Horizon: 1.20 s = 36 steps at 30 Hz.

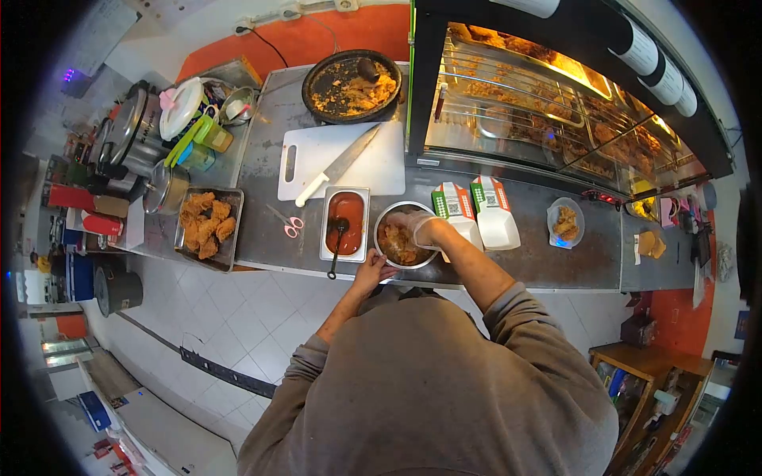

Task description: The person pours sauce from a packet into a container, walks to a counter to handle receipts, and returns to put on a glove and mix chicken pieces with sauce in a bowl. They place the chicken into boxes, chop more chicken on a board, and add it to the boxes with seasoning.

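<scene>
A round metal bowl (pixel 429 258) with brownish food in it stands near the counter's front edge. My right hand (pixel 418 228), in a clear plastic glove, reaches down into the bowl; its fingertips are hidden in the food. At the bowl's lower left rim is my left hand (pixel 373 272), its fingers pressed together against the rim. Directly left of the bowl sits a metal tray of red sauce (pixel 341 240) with a black ladle (pixel 339 238) in it. Two printed cardboard boxes (pixel 496 218) stand open on the right, the nearer one partly behind my right arm.
Behind lie a white cutting board (pixel 298 147) with a knife (pixel 341 165), and a black pan (pixel 313 107). Pink scissors (pixel 292 226) and a tray of fried chicken (pixel 208 226) are on the left. A heated glass cabinet (pixel 548 103) and a plastic tub (pixel 565 224) are on the right.
</scene>
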Each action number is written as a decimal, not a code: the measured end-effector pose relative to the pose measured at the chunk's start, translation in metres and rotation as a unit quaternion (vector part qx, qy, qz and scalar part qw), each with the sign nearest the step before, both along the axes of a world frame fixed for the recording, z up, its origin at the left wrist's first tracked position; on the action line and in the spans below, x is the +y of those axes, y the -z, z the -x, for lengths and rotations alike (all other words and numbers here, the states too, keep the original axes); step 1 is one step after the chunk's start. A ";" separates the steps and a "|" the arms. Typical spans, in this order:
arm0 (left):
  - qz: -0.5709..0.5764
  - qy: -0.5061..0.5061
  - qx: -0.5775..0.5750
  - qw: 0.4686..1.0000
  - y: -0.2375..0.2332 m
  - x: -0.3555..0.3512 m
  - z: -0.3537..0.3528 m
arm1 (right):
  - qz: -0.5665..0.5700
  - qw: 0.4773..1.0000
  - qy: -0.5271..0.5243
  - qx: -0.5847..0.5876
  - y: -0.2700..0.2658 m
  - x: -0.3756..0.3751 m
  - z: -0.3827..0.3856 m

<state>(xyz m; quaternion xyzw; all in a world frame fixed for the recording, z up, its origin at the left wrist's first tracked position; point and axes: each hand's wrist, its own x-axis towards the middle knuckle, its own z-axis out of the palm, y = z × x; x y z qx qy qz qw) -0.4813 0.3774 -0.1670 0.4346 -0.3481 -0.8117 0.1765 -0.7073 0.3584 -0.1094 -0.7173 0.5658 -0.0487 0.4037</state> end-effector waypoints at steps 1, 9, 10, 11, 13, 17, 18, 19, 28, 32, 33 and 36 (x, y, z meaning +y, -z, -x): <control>-0.010 0.002 -0.002 1.000 0.000 -0.001 0.000 | -0.007 0.994 0.089 0.057 -0.005 0.003 -0.015; 0.013 0.031 0.016 0.999 0.021 -0.009 -0.006 | 0.011 0.978 0.091 0.188 0.065 -0.002 -0.020; 0.008 0.035 0.012 0.999 0.017 -0.011 -0.005 | -0.045 0.988 0.099 0.109 0.047 -0.007 -0.011; 0.002 0.039 0.007 0.999 0.016 -0.011 -0.006 | -0.098 0.978 0.164 0.081 0.005 -0.010 -0.010; -0.020 0.038 0.027 0.999 0.020 -0.011 -0.008 | -0.096 0.984 0.137 0.065 -0.003 -0.005 -0.005; -0.025 0.042 0.042 0.998 0.030 -0.012 -0.008 | 0.010 0.970 0.129 0.205 -0.004 0.015 -0.058; -0.024 0.041 0.045 0.998 0.028 -0.013 -0.008 | 0.030 0.952 0.110 0.284 0.017 0.013 -0.067; -0.030 0.055 0.042 0.997 0.025 -0.014 -0.009 | 0.031 0.952 0.108 0.286 0.032 0.011 -0.065; -0.066 0.090 0.084 0.990 0.028 -0.025 -0.014 | -0.101 0.980 0.174 0.004 -0.028 -0.008 -0.008; -0.070 0.089 0.082 0.990 0.034 -0.027 -0.012 | 0.061 0.947 0.117 0.292 0.039 0.011 -0.052; -0.071 0.089 0.084 0.990 0.034 -0.026 -0.012 | 0.026 0.959 0.130 0.250 0.025 0.012 -0.052; -0.054 0.094 0.099 0.989 0.031 -0.026 -0.015 | -0.110 0.968 0.152 0.166 0.043 0.000 -0.033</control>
